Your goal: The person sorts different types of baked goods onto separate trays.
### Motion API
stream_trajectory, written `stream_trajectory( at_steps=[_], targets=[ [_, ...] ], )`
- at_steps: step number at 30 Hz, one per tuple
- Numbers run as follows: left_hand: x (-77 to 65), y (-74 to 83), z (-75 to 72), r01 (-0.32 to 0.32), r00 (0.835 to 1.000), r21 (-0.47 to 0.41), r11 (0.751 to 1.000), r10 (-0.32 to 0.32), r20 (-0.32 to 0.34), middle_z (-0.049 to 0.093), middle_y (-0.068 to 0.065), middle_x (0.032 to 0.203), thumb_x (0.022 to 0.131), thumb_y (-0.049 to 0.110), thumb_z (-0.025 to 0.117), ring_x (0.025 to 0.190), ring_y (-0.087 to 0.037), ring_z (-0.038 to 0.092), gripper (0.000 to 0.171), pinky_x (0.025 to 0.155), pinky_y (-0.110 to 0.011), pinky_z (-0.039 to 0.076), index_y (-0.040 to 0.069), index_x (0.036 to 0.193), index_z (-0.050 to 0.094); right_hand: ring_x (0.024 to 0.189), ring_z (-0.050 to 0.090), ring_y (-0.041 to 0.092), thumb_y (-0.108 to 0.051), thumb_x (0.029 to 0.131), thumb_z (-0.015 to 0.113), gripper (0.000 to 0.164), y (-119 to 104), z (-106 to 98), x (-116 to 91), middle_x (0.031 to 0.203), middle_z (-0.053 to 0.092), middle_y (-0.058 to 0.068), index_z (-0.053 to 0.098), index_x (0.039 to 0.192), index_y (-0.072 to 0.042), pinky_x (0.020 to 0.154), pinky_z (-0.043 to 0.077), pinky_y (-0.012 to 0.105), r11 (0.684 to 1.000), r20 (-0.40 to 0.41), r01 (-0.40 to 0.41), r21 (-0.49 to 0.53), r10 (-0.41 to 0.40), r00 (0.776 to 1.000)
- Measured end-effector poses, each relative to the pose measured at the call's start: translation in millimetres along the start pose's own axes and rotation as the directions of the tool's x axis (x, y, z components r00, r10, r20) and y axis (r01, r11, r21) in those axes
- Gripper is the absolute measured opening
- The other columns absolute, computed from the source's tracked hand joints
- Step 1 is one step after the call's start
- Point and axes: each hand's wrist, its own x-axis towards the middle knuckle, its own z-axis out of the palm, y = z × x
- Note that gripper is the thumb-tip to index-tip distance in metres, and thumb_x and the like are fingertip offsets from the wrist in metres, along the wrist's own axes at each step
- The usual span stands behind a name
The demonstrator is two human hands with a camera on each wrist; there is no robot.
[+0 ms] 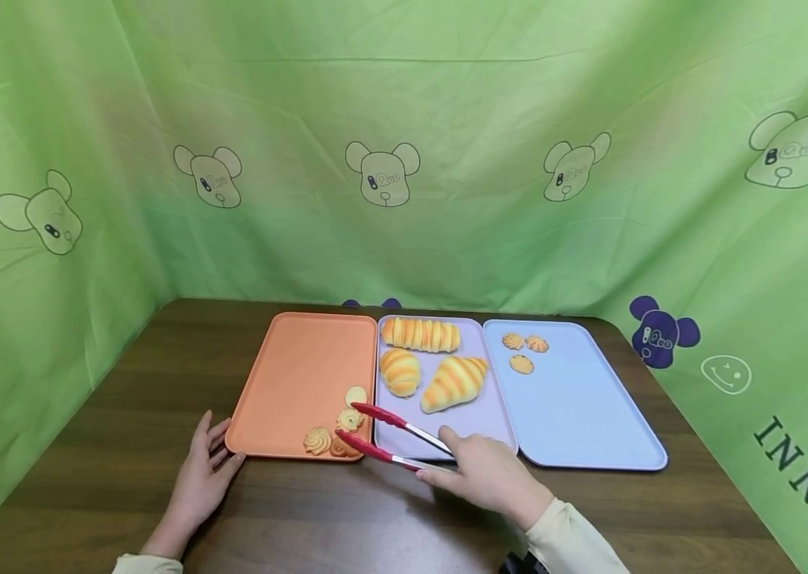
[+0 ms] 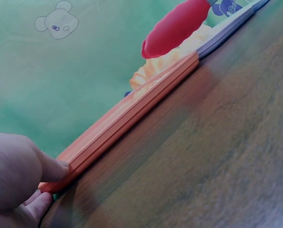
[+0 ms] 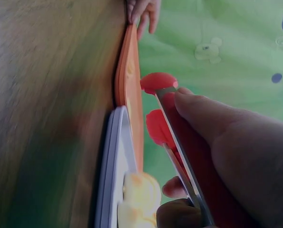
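My right hand [image 1: 486, 472] grips a pair of metal tongs [image 1: 424, 436] with red tips. Their tips are spread apart over the front right corner of the orange tray [image 1: 318, 359], close above the cookies there. Under and beside the tips lie a ring-shaped cookie [image 1: 350, 419], a swirled cookie [image 1: 317, 440], a pale round cookie [image 1: 356, 396] and a browner cookie [image 1: 343, 447], partly hidden by the tongs. At the tray's front left corner, my left hand [image 1: 205, 470] holds the rim between thumb [image 2: 56, 167] and fingers.
The lilac tray [image 1: 497, 414] in the middle bears a long ridged bread [image 1: 421, 335], a small round bread [image 1: 400, 372] and a croissant [image 1: 455, 384]. On the blue tray [image 1: 590, 414] at right lie three cookies [image 1: 522, 364]. A green curtain [image 1: 390, 255] hangs behind the wooden table [image 1: 303, 510].
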Motion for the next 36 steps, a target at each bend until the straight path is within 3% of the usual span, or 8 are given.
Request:
stream_trajectory(
  at_steps=[17,36],
  targets=[
    [-1.1,2.6,-0.7,0.000,1.000,0.009,1.000,0.000,-0.002,0.037,-0.042,0.142,0.091,-0.015,0.060,0.128,-0.053,0.040,0.080,0.086,0.004,0.032,-0.020,0.149,0.004,0.051,0.043,0.011,-0.062,0.084,0.069,0.049,-18.9,1.2,40.1,0.058,0.044,-0.007,0.055,0.092,-0.015,0.043,0.036,0.033,0.993,0.074,0.094,-0.071,-0.089,0.993],
    [-0.5,-1.7,-0.9,0.016,1.000,0.006,1.000,-0.016,0.015,0.035,-0.042,0.143,0.093,-0.013,0.060,0.129,-0.054,0.038,0.081,0.085,0.005,0.032,-0.019,0.149,0.002,0.052,0.043,0.012,-0.062,0.083,0.069,0.049,-26.5,3.4,52.2,0.058,0.045,-0.005,0.057,0.090,-0.015,0.043,0.038,0.032,0.994,0.102,0.075,-0.084,-0.066,0.993]
  ],
)
